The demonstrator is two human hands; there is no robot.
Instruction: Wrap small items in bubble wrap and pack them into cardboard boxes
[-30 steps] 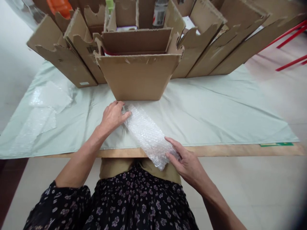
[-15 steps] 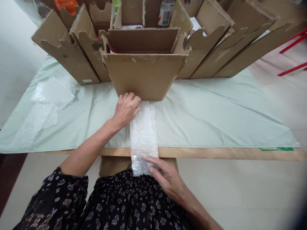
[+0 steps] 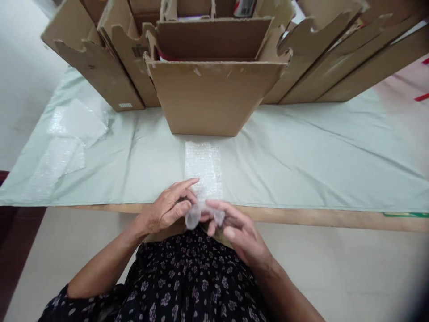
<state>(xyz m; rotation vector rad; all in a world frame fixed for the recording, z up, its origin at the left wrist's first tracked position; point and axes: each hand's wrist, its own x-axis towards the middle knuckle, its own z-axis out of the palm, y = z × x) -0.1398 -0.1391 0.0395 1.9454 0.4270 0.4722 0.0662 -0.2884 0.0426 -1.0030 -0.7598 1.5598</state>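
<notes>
A clear strip of bubble wrap (image 3: 203, 167) lies on the cloth in front of the middle cardboard box (image 3: 211, 96). Its near end is curled up over the table's edge and slightly blurred. My left hand (image 3: 170, 205) pinches the left side of this curl between thumb and fingers, with the index finger stretched out along the strip. From the right, my right hand (image 3: 243, 230) grips the other side, its fingers partly under the curl. Whether anything is rolled inside the wrap, I cannot tell.
More bubble wrap pieces (image 3: 72, 129) lie on the left of the pale green cloth (image 3: 321, 156). Several open cardboard boxes stand along the back, with a bottle (image 3: 244, 8) in one. The table's wooden edge (image 3: 284, 214) runs just in front of my body.
My left hand has left the strip's far end and come back to its near end. That end, flat before, is now curled up between both hands. The view has shifted slightly.
</notes>
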